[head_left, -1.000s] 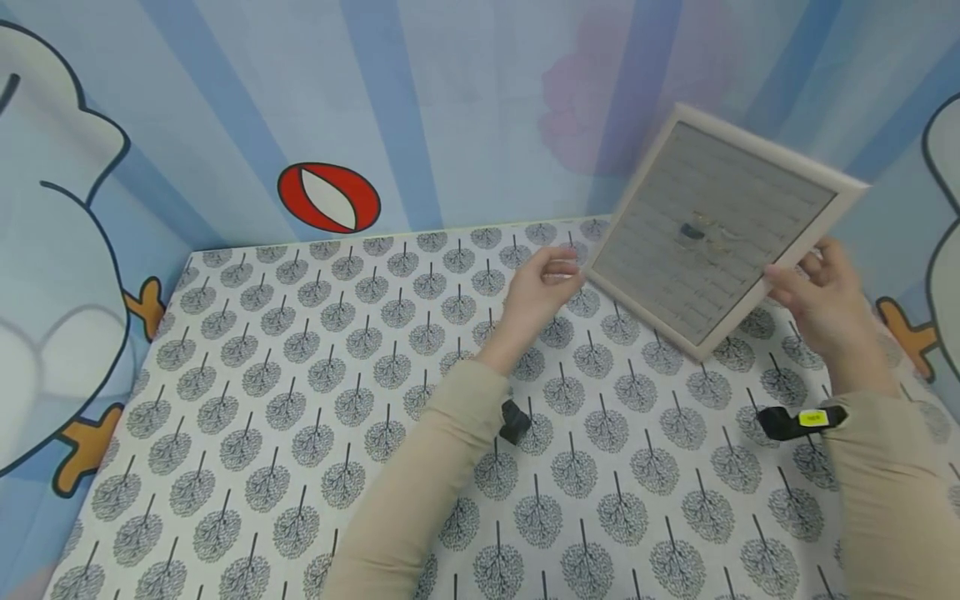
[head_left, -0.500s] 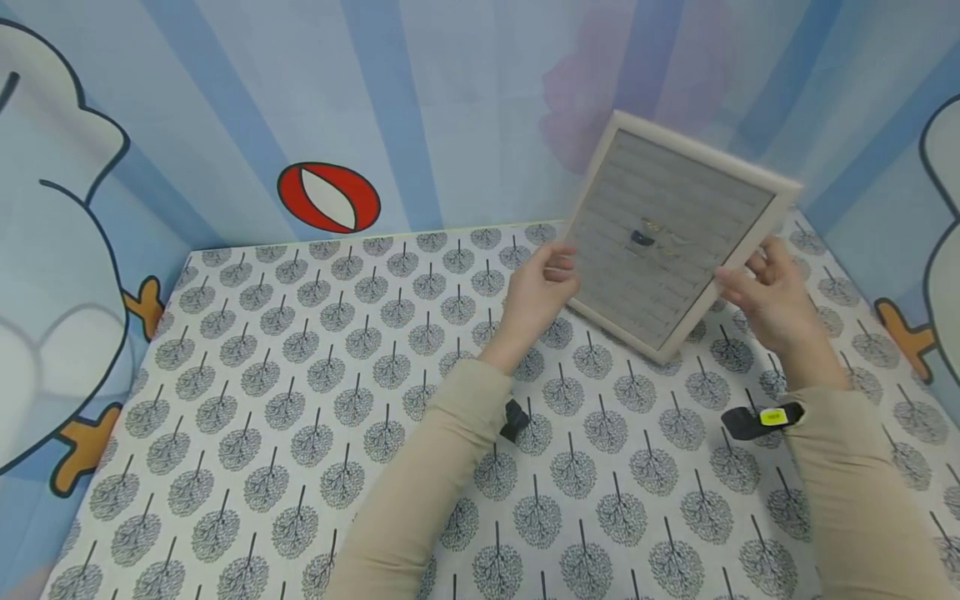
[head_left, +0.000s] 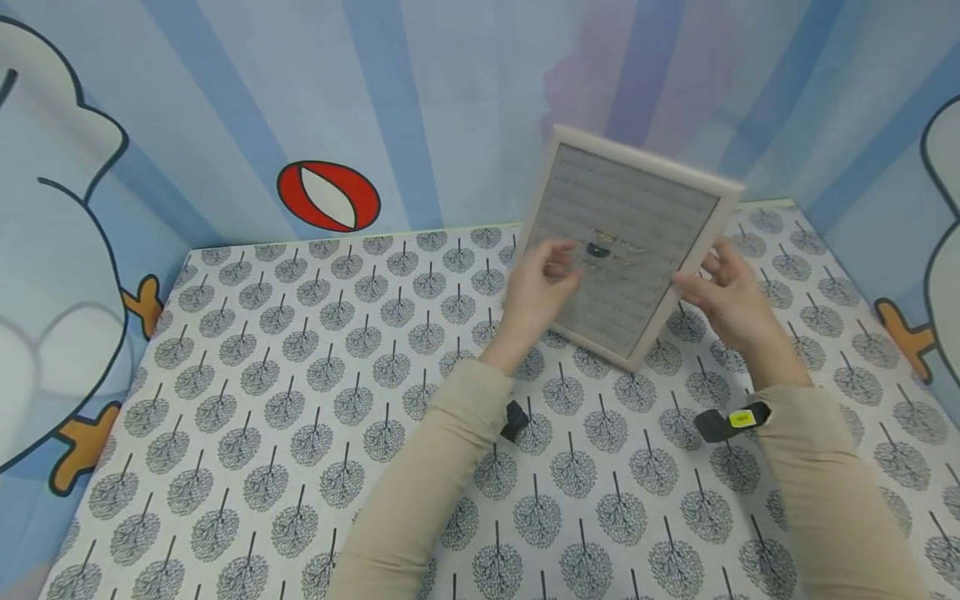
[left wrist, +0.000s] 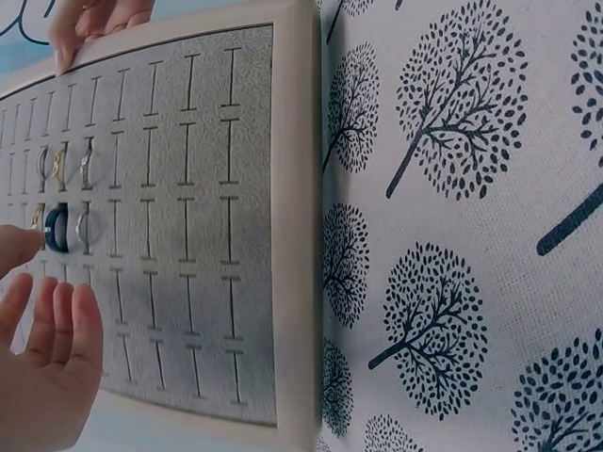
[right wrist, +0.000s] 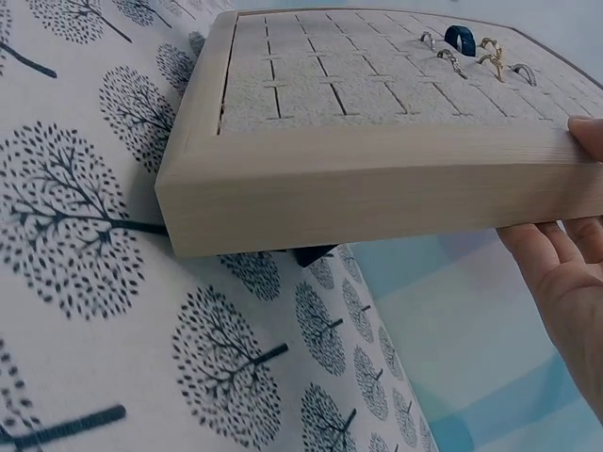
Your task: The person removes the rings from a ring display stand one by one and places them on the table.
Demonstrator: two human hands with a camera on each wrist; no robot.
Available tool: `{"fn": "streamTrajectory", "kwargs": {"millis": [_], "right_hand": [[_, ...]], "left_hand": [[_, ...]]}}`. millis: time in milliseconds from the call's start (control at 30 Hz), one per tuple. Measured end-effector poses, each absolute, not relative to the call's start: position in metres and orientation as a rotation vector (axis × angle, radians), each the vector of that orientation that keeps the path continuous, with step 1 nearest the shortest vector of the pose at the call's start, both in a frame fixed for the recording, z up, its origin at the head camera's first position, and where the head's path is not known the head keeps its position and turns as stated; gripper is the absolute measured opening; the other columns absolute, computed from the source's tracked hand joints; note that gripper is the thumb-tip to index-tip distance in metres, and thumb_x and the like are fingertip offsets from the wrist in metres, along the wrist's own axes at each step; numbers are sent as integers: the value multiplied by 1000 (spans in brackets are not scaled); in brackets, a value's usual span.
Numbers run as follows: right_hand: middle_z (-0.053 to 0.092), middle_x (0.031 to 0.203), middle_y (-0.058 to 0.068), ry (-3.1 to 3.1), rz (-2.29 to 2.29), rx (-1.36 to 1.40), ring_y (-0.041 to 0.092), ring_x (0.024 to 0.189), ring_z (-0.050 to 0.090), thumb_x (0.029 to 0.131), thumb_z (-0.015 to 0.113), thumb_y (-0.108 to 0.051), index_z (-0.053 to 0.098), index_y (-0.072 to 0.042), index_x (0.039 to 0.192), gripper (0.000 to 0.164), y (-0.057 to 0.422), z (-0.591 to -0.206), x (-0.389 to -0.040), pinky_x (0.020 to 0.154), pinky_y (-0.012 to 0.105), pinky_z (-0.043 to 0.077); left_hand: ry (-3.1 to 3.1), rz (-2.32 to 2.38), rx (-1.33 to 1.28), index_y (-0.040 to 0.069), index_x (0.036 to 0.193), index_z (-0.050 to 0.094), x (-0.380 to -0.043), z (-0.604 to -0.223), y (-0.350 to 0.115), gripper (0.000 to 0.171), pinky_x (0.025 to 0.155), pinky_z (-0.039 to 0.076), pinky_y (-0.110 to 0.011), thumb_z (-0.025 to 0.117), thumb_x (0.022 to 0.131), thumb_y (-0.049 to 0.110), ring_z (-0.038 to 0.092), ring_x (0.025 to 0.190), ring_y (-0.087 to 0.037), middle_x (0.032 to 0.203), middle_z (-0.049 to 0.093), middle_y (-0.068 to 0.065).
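A ring display tray (head_left: pixel 633 154) with a pale wooden frame and a grey slotted insert stands tilted up over the patterned cloth. My right hand (head_left: pixel 731 300) holds its right side, thumb on the front of the frame and fingers behind. Near the middle of the insert sits a dark blue ring (left wrist: pixel 57 228), with several thin rings around it, among them a gold ring (left wrist: pixel 59 168) and a silver ring (left wrist: pixel 83 226). My left hand (head_left: pixel 536 292) overlaps the tray's left side in the head view. Its fingers are loosely bent close to the rings, with nothing visible between them.
A white tablecloth (head_left: pixel 300 400) printed with dark trees covers the table. Behind it hangs a blue striped backdrop (head_left: pixel 465 125) with a red and white oval and cartoon figures. A black strap with a yellow label (head_left: pixel 742 418) is on the right wrist.
My right hand has moved left with the ring tray, bringing its left side behind my left hand. My left hand has stayed nearly in place.
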State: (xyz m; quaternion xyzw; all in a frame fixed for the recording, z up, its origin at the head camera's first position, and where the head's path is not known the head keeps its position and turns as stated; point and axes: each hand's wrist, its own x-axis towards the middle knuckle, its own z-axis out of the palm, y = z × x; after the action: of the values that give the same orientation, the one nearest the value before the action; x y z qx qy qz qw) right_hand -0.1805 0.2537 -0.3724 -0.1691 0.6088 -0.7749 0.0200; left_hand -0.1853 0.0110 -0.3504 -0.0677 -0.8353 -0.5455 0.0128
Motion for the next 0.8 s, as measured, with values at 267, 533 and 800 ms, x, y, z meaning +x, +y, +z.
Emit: {"fn": "streamTrajectory", "kwargs": {"millis": [267, 533, 800], "right_hand": [[62, 124, -7, 1943, -2318, -560, 7, 99, 67, 90, 49, 14, 38, -17, 138, 58, 244, -374, -180, 87, 20, 54], [64, 122, -9, 1948, -2282, -558, 7, 99, 68, 90, 51, 13, 40, -18, 138, 59, 232, -374, -180, 89, 22, 54], [63, 125, -10, 1931, -2223, -572, 8, 102, 67, 91, 51, 11, 31, -18, 147, 67, 229, -371, -180, 89, 22, 54]], "left_hand": [[-2579, -1612, -233, 13, 126, 56, -185, -350, 13, 39, 94, 50, -27, 66, 89, 17, 59, 110, -20, 122, 61, -7], [-2555, -1596, -272, 11, 123, 58, -183, -351, 12, 35, 87, 50, -18, 66, 89, 14, 58, 107, -17, 120, 60, -6], [-2592, -1482, -274, 10, 116, 61, -182, -348, 8, 29, 84, 50, -19, 66, 89, 18, 59, 98, -16, 111, 62, -5]]}}
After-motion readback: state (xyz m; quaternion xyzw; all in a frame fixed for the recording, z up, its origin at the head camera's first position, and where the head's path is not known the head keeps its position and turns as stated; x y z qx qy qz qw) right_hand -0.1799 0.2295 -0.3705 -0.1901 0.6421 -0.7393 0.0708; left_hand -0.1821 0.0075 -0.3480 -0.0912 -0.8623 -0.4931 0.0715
